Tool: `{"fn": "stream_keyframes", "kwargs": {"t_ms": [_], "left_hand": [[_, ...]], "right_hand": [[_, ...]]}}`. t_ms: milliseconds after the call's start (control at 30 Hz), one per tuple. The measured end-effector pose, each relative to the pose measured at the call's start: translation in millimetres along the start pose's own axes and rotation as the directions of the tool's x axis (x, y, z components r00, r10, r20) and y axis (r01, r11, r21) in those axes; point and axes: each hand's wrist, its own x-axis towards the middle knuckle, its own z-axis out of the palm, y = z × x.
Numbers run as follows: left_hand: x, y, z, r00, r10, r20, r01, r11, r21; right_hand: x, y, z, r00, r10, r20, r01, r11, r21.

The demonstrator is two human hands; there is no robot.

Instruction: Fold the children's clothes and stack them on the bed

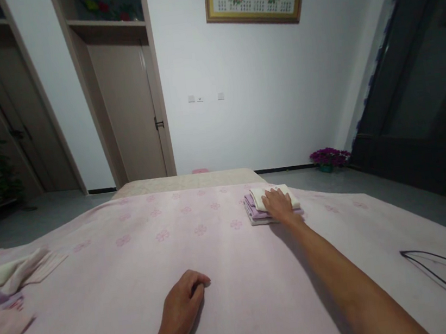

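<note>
My right hand (277, 203) reaches far forward and lies with spread fingers on top of a small stack of folded cloths. The top one is a cream folded cloth (258, 199); below it are a purple folded cloth (254, 210) and a pale grey-white one (259, 221) at the bottom. Nearer to me, my left hand (185, 303) rests on the pink flowered bedsheet (233, 308), its fingers loosely curled in and nothing visible in them.
Loose clothes (5, 321) in cream, pink and purple lie in a heap at the left edge. A thin black wire loop (438, 273) lies on the sheet at right. Beyond the far edge are a wall, a door (128, 108) and purple flowers (329, 157) on the floor.
</note>
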Motion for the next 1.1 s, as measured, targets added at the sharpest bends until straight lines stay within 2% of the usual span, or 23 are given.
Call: {"fn": "stream_keyframes", "kwargs": {"t_ms": [33,100,133,167,233,333,400,600,700,767,833,967,1000,1067,1100], "left_hand": [[-0.1,0.6,0.0,1.0,0.0,-0.004,0.0,1.0,0.002],[-0.4,1.5,0.0,1.0,0.005,-0.008,-0.005,1.0,0.004],[-0.6,1.7,0.0,1.0,0.007,-0.009,-0.007,1.0,0.004],[-0.7,1.9,-0.2,1.0,0.007,-0.012,-0.007,1.0,0.003],[-1.1,2.0,-0.9,1.0,0.012,-0.016,-0.012,1.0,0.0],[-2.3,2.2,-2.8,0.999,0.028,-0.027,-0.028,0.999,-0.014],[-3.7,2.3,-4.2,0.998,0.046,-0.033,-0.047,0.998,-0.037],[-7.9,0.8,-7.8,0.992,0.103,-0.076,-0.112,0.986,-0.121],[-4.8,-6.1,-18.4,0.977,0.021,-0.213,-0.076,0.964,-0.254],[0.2,-15.4,-35.1,0.939,-0.073,-0.336,-0.032,0.955,-0.296],[5.1,-27.5,-61.6,0.864,-0.148,-0.481,0.005,0.958,-0.286],[2.1,-52.5,-135.9,0.603,-0.239,-0.761,0.074,0.967,-0.244],[-2.6,-57.8,-155.5,0.52,-0.223,-0.824,0.086,0.974,-0.209],[-16.3,-67.2,-191.2,0.275,-0.043,-0.96,0.166,0.986,0.004],[-24.5,-71.5,-205.9,0.201,0.023,-0.979,0.231,0.97,0.071]], "right_hand": [[-11.7,-7.6,2.1,0.998,-0.028,-0.056,0.028,1.0,0.001],[-40.8,-25.1,7.8,0.958,-0.187,-0.217,0.197,0.98,0.024],[-57.4,-34.5,10.6,0.936,-0.256,-0.24,0.275,0.96,0.051],[-74.8,-44.0,13.0,0.925,-0.312,-0.217,0.336,0.938,0.082],[-109.7,-62.0,15.3,0.917,-0.393,-0.07,0.399,0.906,0.142],[-154.6,-84.1,11.9,0.891,-0.398,0.22,0.362,0.914,0.185],[-176.0,-94.3,6.8,0.881,-0.361,0.307,0.322,0.931,0.171],[-209.8,-106.3,-3.5,0.9,-0.293,0.322,0.274,0.956,0.104],[-222.4,-105.7,0.8,0.918,-0.294,0.265,0.287,0.956,0.068],[-229.5,-103.8,6.0,0.925,-0.311,0.218,0.308,0.95,0.05],[-234.1,-101.4,11.3,0.927,-0.331,0.177,0.33,0.943,0.036],[-234.8,-97.0,18.7,0.924,-0.366,0.11,0.365,0.931,0.027],[-234.0,-96.1,19.8,0.923,-0.373,0.099,0.372,0.928,0.027],[-232.5,-94.7,21.5,0.919,-0.384,0.085,0.383,0.923,0.026],[-232.0,-94.1,22.2,0.919,-0.386,0.081,0.385,0.923,0.027]]}}
